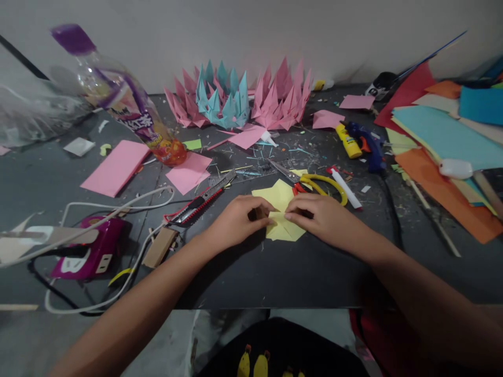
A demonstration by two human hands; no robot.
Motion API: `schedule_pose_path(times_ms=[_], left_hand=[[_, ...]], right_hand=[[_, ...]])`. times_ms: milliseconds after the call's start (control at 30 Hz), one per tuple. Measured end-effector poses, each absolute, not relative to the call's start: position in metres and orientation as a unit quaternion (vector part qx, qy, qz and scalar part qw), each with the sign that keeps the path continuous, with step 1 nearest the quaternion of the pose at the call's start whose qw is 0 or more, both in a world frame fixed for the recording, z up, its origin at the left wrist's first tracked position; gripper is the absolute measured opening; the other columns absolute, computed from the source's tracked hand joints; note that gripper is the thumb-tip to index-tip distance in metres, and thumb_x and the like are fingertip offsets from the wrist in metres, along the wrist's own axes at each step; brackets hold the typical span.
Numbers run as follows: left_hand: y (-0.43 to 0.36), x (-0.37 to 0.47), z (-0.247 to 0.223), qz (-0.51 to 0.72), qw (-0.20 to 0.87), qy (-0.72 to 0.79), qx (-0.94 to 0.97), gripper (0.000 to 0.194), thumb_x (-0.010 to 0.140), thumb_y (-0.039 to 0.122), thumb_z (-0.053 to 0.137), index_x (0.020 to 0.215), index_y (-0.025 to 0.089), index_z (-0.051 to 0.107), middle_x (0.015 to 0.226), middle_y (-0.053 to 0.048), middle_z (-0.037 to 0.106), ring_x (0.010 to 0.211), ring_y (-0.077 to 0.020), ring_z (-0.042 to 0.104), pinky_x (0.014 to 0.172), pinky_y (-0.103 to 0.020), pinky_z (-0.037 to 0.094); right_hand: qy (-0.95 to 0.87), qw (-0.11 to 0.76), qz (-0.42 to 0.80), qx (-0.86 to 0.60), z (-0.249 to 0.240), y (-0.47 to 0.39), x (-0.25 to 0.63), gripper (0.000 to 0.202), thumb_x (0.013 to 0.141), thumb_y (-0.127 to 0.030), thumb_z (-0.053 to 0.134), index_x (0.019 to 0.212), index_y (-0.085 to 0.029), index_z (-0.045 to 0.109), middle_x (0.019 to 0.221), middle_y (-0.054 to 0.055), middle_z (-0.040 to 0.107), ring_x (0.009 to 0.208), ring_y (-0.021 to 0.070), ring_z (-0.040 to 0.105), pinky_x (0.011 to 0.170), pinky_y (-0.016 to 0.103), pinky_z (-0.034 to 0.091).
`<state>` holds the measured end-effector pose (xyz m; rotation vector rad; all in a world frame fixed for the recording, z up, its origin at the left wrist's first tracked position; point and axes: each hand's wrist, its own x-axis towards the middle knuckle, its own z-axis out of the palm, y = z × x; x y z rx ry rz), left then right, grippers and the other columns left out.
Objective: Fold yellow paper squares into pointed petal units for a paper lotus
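Yellow paper [285, 231], partly folded, lies on dark table [236, 285]; sides partly behind fingers, exact creases hard to make out. Coloured sheets [444, 131] cut off at right edge, clear plastic [31, 118] at left. Left hand [239, 217]: thumb and forefinger pinch paper near middle. Right hand [326, 217]: fingertips closed on paper just beside left's. Scissors [291, 175], cutter knife [200, 205] near hands. Scraps litter tabletop. Blue spiked paper ring [226, 112] beside pink ones [281, 107], near grey wall [255, 31].
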<state>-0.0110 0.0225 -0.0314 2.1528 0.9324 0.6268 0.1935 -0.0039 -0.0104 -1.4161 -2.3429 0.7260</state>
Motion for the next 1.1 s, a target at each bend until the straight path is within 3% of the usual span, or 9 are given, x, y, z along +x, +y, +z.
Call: schedule_pose_path(times_ms=[67,200,333,467,600,733,900,1100], left_hand=[[0.021,-0.010,-0.028,0.238,0.429,0.371,0.788,0.010,0.077,0.022,0.065,0.085,0.015,0.065,0.071,0.001,0.066,0.065,-0.0115,0.059,0.065,-0.024,0.047],[0.016,-0.007,-0.024,0.286,0.520,0.396,0.701,0.015,0.080,0.026,0.061,0.083,0.015,0.070,0.081,-0.003,0.071,0.073,-0.0142,0.064,0.067,-0.025,0.050],[0.017,-0.007,-0.025,0.360,0.535,0.458,0.612,0.018,0.075,0.028,0.065,0.086,0.015,0.071,0.087,-0.004,0.072,0.080,-0.0172,0.065,0.073,-0.029,0.053],[0.019,-0.009,-0.028,0.410,0.521,0.461,0.590,0.019,0.074,0.023,0.065,0.090,0.013,0.067,0.090,-0.006,0.071,0.078,-0.0147,0.065,0.071,-0.028,0.053],[0.013,-0.010,-0.027,0.346,0.471,0.458,0.670,0.011,0.077,0.018,0.058,0.083,0.013,0.066,0.080,-0.004,0.070,0.066,-0.0122,0.062,0.060,-0.024,0.050],[0.004,-0.008,-0.024,0.267,0.414,0.431,0.756,0.012,0.079,0.019,0.057,0.081,0.016,0.068,0.078,-0.001,0.070,0.066,-0.0115,0.063,0.060,-0.022,0.048],[0.002,-0.007,-0.028,0.184,0.242,0.400,0.865,0.013,0.083,0.020,0.055,0.081,0.019,0.068,0.075,0.000,0.068,0.068,-0.0130,0.062,0.065,-0.026,0.045],[0.004,-0.007,-0.033,0.159,0.133,0.397,0.894,0.008,0.082,0.022,0.059,0.081,0.018,0.066,0.078,-0.002,0.064,0.074,-0.0169,0.059,0.067,-0.029,0.042]], right_hand=[[-0.801,0.157,0.285,-0.502,-0.007,-0.004,0.191,0.015,0.086,-0.022,0.052,0.080,-0.018,0.065,0.073,0.001,0.065,0.067,0.0145,0.058,0.062,0.026,0.042],[-0.762,0.190,0.342,-0.516,-0.005,-0.007,0.189,0.015,0.084,-0.028,0.054,0.084,-0.019,0.065,0.063,-0.001,0.062,0.056,0.0121,0.054,0.052,0.024,0.037],[-0.690,0.253,0.428,-0.527,-0.010,-0.005,0.194,0.027,0.075,-0.036,0.062,0.096,-0.019,0.059,0.060,-0.002,0.060,0.054,0.0139,0.056,0.047,0.024,0.041],[-0.638,0.285,0.481,-0.529,-0.013,0.000,0.199,0.019,0.075,-0.033,0.060,0.087,-0.018,0.059,0.067,0.002,0.065,0.062,0.0163,0.062,0.053,0.027,0.049],[-0.630,0.314,0.457,-0.544,-0.014,0.003,0.198,0.019,0.076,-0.033,0.057,0.083,-0.016,0.062,0.063,0.002,0.062,0.055,0.0143,0.058,0.049,0.026,0.046],[-0.663,0.312,0.370,-0.571,-0.019,0.004,0.194,0.014,0.075,-0.030,0.059,0.077,-0.017,0.064,0.064,0.002,0.064,0.056,0.0146,0.058,0.050,0.026,0.045],[-0.747,0.278,0.236,-0.556,-0.025,0.002,0.189,0.010,0.078,-0.024,0.056,0.074,-0.019,0.064,0.062,0.000,0.063,0.053,0.0127,0.056,0.051,0.024,0.042],[-0.851,0.218,0.148,-0.455,-0.025,0.001,0.193,0.014,0.086,-0.020,0.051,0.084,-0.018,0.065,0.082,0.004,0.067,0.077,0.0171,0.062,0.068,0.028,0.047]])
